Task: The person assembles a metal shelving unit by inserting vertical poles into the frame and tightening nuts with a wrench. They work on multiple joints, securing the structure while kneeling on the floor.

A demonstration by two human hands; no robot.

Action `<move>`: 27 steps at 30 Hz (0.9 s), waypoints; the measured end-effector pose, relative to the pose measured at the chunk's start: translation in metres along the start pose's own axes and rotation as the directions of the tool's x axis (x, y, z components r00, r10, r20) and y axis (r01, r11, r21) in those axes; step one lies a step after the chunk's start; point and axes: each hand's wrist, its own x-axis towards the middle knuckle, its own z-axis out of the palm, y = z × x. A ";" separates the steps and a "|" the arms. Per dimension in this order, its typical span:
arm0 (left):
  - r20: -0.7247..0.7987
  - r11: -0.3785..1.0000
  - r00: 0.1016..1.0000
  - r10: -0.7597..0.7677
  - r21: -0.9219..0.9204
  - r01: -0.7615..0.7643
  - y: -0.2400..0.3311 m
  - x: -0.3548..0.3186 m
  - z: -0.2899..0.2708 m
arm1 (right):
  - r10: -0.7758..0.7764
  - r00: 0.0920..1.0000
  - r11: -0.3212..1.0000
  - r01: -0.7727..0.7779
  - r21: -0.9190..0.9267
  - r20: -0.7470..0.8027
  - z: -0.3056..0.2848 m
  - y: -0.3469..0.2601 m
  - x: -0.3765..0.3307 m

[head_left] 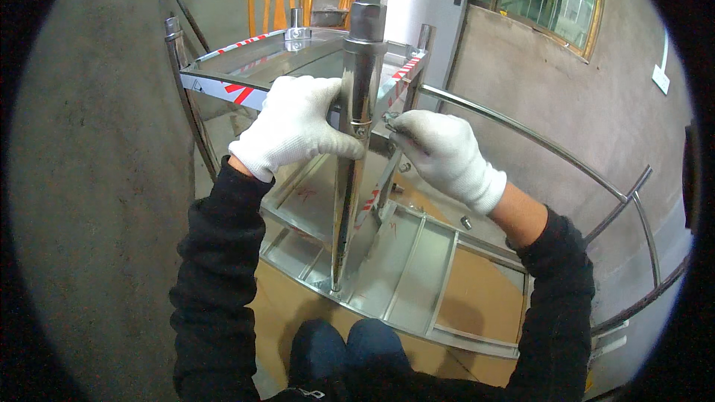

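A black sleeve (pixel 222 268) lies behind the fingers of the left hand (pixel 292 125), which clamp a metal post (pixel 363 85). Right of them, the right hand (pixel 447 155) pinches a small metal part (pixel 389 118) between its fingers.

From my seat I can read no words or numbers. On the rack (pixel 361 93), the pale film along the upper shelf (pixel 212 88) carries red stripes (pixel 406 68) at the right and a bold red mark (pixel 240 94) in front. Lower down I see red marks (pixel 370 199), too small to make out, and a tiny white mark (pixel 313 394) on dark clothing (pixel 365 387).
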 end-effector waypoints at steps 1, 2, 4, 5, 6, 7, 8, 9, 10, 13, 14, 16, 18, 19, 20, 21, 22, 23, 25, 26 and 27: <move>-0.007 1.000 1.000 0.008 0.008 -0.008 0.000 0.000 -0.001 | 0.025 0.995 0.990 -0.011 0.139 -0.100 0.002 -0.002 -0.003; -0.014 1.000 1.000 0.017 0.015 -0.017 0.000 -0.001 -0.001 | 0.118 0.991 0.944 -0.094 0.317 -0.058 0.002 -0.006 -0.006; -0.019 0.999 0.999 0.026 0.026 -0.025 -0.001 -0.002 -0.002 | 0.077 0.995 0.948 -0.054 0.313 -0.061 0.004 -0.013 -0.005; -0.019 0.999 0.999 0.027 0.028 -0.027 -0.002 -0.002 -0.002 | 0.056 0.996 0.950 -0.034 0.311 -0.062 0.006 -0.016 -0.004; -0.022 0.999 0.999 0.034 0.026 -0.033 -0.002 -0.001 -0.001 | 0.070 0.994 0.941 -0.039 0.335 -0.081 0.008 -0.018 -0.004; -0.036 0.998 0.998 0.054 0.022 -0.054 -0.003 0.000 0.000 | 0.066 0.994 0.942 -0.033 0.335 -0.088 0.009 -0.018 -0.003; -0.050 0.997 0.996 0.075 0.018 -0.074 -0.004 0.001 0.002 | 0.062 0.993 0.942 -0.027 0.335 -0.096 0.009 -0.018 -0.002; -0.064 0.996 0.994 0.093 0.019 -0.092 -0.005 0.001 0.002 | 0.055 0.993 0.941 -0.016 0.337 -0.106 0.010 -0.018 0.000; -0.059 0.996 0.995 0.081 0.034 -0.079 -0.006 0.000 0.002 | 0.055 0.993 0.940 -0.016 0.341 -0.104 0.011 -0.019 0.002; -0.049 0.997 0.997 0.056 0.052 -0.053 -0.007 0.000 0.002 | 0.052 0.993 0.944 -0.013 0.331 -0.109 0.014 -0.018 0.006; -0.049 0.998 0.997 0.055 0.045 -0.053 -0.006 0.000 0.002 | 0.046 0.992 0.950 -0.007 0.313 -0.120 0.015 -0.017 0.007; -0.049 0.998 0.997 0.057 0.043 -0.054 -0.006 0.000 0.002 | 0.042 0.991 0.959 -0.005 0.282 -0.126 0.016 -0.017 0.008; -0.047 0.997 0.997 0.063 0.056 -0.060 -0.005 0.000 0.001 | 0.044 0.992 0.967 -0.013 0.254 -0.119 0.014 -0.018 0.008; -0.044 0.997 0.997 0.062 0.051 -0.059 -0.005 0.000 0.002 | 0.019 0.991 0.975 0.011 0.221 -0.132 0.014 -0.018 0.009; -0.041 0.997 0.997 0.061 0.046 -0.059 -0.005 0.001 0.002 | -0.008 0.990 0.982 0.035 0.186 -0.143 0.012 -0.019 0.009; -0.036 0.998 0.998 0.056 0.044 -0.055 -0.005 0.000 0.002 | -0.035 0.987 0.986 0.059 0.156 -0.156 0.011 -0.020 0.011; -0.052 0.996 0.996 0.069 0.061 -0.066 -0.006 0.000 0.002 | -0.074 0.988 0.995 0.083 0.062 -0.138 0.010 -0.022 0.012; -0.067 0.994 0.994 0.082 0.078 -0.077 -0.007 0.000 0.003 | -0.111 0.987 0.994 0.108 -0.032 -0.116 0.007 -0.024 0.014; -0.084 0.991 0.992 0.097 0.104 -0.088 -0.008 0.000 0.004 | -0.176 0.983 0.969 0.163 -0.185 -0.053 0.000 -0.028 0.018; -0.087 0.990 0.992 0.097 0.114 -0.087 -0.007 0.000 0.004 | -0.205 0.979 0.950 0.196 -0.242 -0.014 -0.002 -0.030 0.021; -0.089 0.988 0.991 0.099 0.124 -0.087 -0.007 0.000 0.004 | -0.231 0.973 0.927 0.227 -0.297 0.025 -0.005 -0.032 0.022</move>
